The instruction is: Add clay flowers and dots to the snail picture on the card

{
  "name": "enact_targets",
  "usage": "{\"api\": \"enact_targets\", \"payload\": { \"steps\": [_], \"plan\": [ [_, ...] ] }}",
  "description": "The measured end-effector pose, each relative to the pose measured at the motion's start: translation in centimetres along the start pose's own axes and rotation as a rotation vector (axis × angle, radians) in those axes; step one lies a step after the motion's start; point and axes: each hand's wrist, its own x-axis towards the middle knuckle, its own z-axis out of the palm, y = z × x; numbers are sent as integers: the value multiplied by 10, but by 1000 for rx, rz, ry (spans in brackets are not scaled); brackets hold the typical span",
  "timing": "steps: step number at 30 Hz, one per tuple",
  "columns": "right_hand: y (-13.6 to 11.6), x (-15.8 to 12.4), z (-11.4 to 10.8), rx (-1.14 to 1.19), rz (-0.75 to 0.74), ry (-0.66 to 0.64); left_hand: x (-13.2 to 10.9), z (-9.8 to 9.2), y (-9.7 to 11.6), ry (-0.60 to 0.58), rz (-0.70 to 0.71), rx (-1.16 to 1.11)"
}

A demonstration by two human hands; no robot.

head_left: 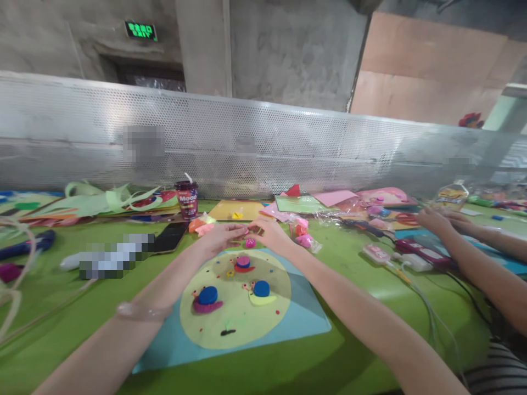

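Note:
My left hand (220,237) and my right hand (269,231) meet fingertip to fingertip at the far edge of a light blue sheet (307,315). Both pinch together over a small pink lump of clay (250,242); what the fingers hold is too small to name. On the sheet lies a yellow paper circle (236,323) with three clay snails: a red one with a pink shell (244,264), a purple one with a blue shell (207,299), and a yellow one with a blue shell (261,291). A clear bangle (142,311) circles my left wrist.
A dark cup with a straw (186,199) and a black phone (170,236) stand at the back left, beside green paper strips (107,198). Coloured paper and clay bags (303,233) lie behind my hands. Another person's arms (465,247) reach in at the right, near cables and a pink device (376,254).

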Motion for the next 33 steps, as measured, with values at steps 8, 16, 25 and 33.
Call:
{"api": "enact_targets", "payload": {
  "steps": [8, 16, 25, 33],
  "plan": [
    [1, 1, 0, -46, -69, 47, -2, 0, 1, -49, -12, 12],
    [6, 1, 1, -57, -114, 124, -9, 4, 7, -136, -13, -42],
    [2, 0, 5, -40, -112, 184, -11, 3, 10, -119, -27, -45],
    [-3, 1, 1, 18, -115, 184, -6, 0, 7, -91, 2, -29]
  ]
}}
